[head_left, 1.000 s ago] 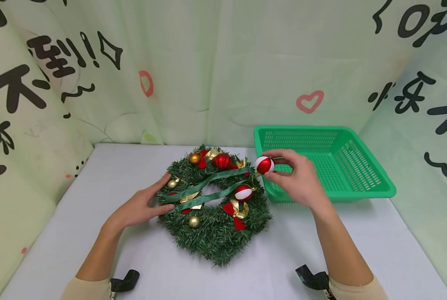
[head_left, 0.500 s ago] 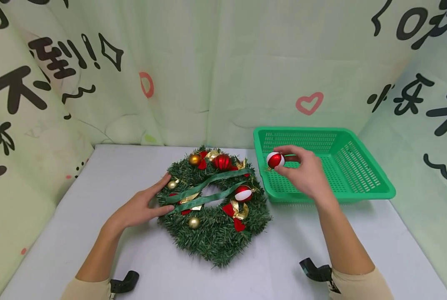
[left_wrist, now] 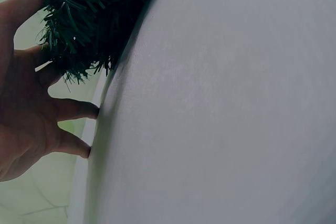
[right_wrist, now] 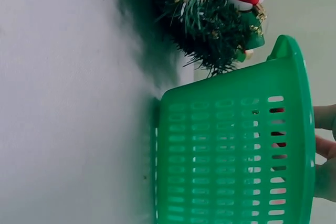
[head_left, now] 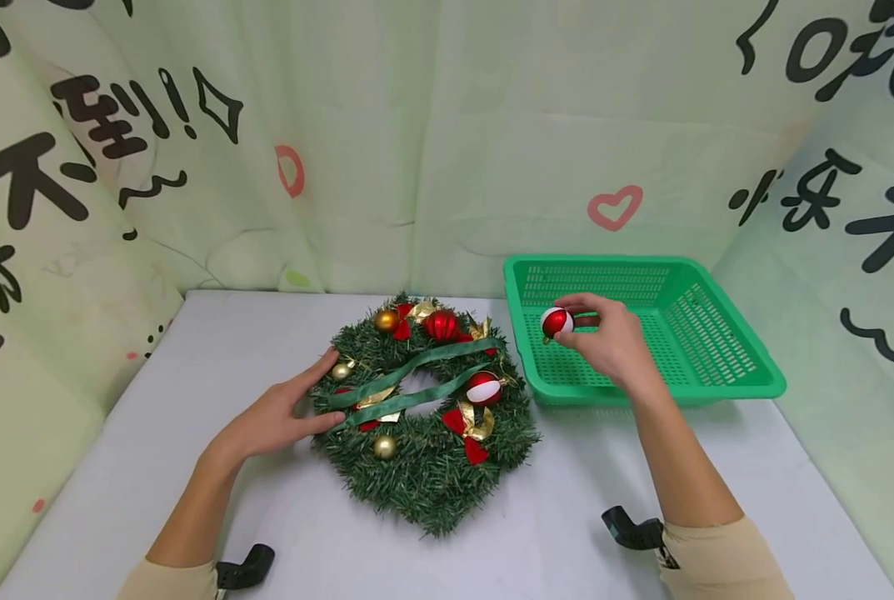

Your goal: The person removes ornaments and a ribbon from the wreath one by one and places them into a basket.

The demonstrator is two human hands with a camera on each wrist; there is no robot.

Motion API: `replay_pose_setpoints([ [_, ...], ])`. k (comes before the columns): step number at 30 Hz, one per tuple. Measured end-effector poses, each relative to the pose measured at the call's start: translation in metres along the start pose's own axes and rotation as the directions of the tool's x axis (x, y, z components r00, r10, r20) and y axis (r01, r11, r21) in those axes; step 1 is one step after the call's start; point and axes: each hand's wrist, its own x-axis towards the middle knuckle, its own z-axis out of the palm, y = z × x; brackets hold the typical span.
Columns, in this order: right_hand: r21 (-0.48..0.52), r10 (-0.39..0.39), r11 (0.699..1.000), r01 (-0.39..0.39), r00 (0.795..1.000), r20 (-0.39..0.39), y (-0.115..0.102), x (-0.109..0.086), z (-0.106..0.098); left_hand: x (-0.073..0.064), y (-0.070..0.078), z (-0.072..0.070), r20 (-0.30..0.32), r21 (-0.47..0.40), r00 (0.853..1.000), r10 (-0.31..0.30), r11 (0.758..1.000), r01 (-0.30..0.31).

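A red-and-white Christmas bauble point(head_left: 556, 322) is pinched between the thumb and fingertips of my right hand point(head_left: 610, 340), over the left part of the green plastic basket point(head_left: 746, 385). In the right wrist view the basket's slotted wall point(right_wrist: 210, 150) hides most of that hand. My left hand point(head_left: 285, 417) rests at the left edge of a green wreath point(head_left: 432, 492), fingers spread and nearly straight. Two of its fingertips point(left_wrist: 86, 152) touch the table in the left wrist view. Gold baubles, red baubles, bows and two strands of green ribbon point(head_left: 409, 406) lie on the wreath.
The white tabletop point(head_left: 566, 500) carries the wreath in the middle, with the basket standing close to its right at the back. A pale green printed curtain point(head_left: 447, 150) encloses the back and both sides. Black wrist cameras point(head_left: 247, 567) sit at both cuffs.
My right hand has carried the bauble from the wreath's upper right edge rightward, over the basket. My left hand and the wreath have stayed in place.
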Motion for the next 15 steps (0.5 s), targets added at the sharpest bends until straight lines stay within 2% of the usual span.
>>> replay_pose_setpoints([
  [9, -0.032, 0.044, 0.999, -0.042, 0.997, 0.068, 0.013, 0.013, 0.005, -0.001, -0.001, 0.002, -0.003, 0.004, 1.0, 0.001, 1.0, -0.001],
  [15, -0.035, 0.061, 0.998, -0.058, 0.995, 0.079, 0.017, 0.021, 0.007, -0.001, -0.001, 0.002, -0.006, -0.002, 1.0, 0.006, 1.0, -0.006],
])
